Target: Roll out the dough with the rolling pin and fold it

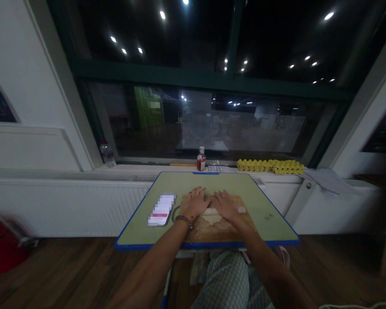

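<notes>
A pale rolling pin (210, 211) lies crosswise on a wooden board (197, 236), its right end showing past my right hand. My left hand (197, 202) rests flat over the pin's left part, fingers stretched forward. Over its right part lies my right hand (224, 205), also flat with fingers extended. The hands are close together, thumbs almost meeting, and the palms hide much of the pin. Just on the near side of the pin, a thin pale sheet of what looks like dough (214, 220) shows on the board, with whitish powdery patches around it.
The board sits on a green folding table (176, 182) with a blue edge. Left of it lies a lit phone (162, 210). On the sill behind stand a red-brown sauce bottle (201, 159), a clear bottle (107, 154) and yellow egg trays (270, 166).
</notes>
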Demonstrator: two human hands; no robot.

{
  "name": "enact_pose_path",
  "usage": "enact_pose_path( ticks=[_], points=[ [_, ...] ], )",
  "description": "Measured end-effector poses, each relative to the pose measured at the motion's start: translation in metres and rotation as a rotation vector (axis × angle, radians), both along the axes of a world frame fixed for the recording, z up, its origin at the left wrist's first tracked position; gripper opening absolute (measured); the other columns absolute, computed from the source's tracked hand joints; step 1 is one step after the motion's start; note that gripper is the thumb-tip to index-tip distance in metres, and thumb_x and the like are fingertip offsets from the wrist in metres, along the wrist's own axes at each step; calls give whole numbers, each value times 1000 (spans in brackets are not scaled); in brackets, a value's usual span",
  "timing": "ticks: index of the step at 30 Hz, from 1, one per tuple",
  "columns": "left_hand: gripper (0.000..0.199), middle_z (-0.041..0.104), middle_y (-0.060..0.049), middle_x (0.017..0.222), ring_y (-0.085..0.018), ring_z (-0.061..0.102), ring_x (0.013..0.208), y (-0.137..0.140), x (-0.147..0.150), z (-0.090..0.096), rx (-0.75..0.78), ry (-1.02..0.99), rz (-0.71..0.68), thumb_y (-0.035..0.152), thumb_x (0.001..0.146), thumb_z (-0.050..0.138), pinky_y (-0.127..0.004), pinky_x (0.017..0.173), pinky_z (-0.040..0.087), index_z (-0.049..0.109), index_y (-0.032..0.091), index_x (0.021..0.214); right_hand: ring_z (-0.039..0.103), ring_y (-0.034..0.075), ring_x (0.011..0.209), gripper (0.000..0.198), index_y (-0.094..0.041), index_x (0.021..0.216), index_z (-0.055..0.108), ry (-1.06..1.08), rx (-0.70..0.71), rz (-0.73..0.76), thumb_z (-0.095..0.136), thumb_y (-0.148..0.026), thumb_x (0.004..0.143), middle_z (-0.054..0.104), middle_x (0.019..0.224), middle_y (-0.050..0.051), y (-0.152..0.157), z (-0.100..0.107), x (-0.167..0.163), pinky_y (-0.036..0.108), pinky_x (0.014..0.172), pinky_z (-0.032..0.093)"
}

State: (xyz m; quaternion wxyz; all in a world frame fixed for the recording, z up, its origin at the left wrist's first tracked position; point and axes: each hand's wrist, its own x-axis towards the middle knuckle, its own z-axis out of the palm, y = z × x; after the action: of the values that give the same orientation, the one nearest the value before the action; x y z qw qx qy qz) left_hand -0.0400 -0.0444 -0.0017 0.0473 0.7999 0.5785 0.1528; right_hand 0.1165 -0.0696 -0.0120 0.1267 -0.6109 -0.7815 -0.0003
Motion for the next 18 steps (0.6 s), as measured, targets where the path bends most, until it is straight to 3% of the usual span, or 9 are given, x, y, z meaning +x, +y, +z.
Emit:
enact_pose_path(
  ticks=[3,6,10,14,18],
  points=[
    [56,40,-12,153,-28,32,140,1,-1,-1,-10,-5,-9,44,94,37,-44,116,23,43,16,143,41,19,137,50,-16,139,54,90,1,-150,31,-32,99,53,145,9,4,4,16,36,117,22],
    [55,41,-12,151,-28,32,140,0,-1,-2,5,-2,-30,43,94,36,-45,116,23,44,16,142,47,20,131,47,-12,131,60,34,29,-229,30,-29,99,60,135,12,5,10,35,35,115,24],
    [54,42,-12,150,-28,33,138,-3,0,-2,6,-12,-40,43,94,38,-46,115,25,45,17,140,55,22,123,45,-17,124,64,24,20,-417,28,-27,99,64,128,12,7,17,54,34,101,38],
    [51,43,-11,149,-28,35,137,-10,1,-5,41,14,-67,43,94,38,-45,115,24,47,18,138,61,25,112,45,-19,120,65,30,-47,-552,26,-27,99,68,121,12,10,22,53,36,91,43],
    [53,43,-11,149,-27,35,137,-14,-2,-7,24,28,-123,43,95,37,-44,115,25,45,18,140,57,30,117,43,-13,115,67,9,97,-615,30,-29,99,69,114,16,9,18,39,43,97,38]
  ],
)
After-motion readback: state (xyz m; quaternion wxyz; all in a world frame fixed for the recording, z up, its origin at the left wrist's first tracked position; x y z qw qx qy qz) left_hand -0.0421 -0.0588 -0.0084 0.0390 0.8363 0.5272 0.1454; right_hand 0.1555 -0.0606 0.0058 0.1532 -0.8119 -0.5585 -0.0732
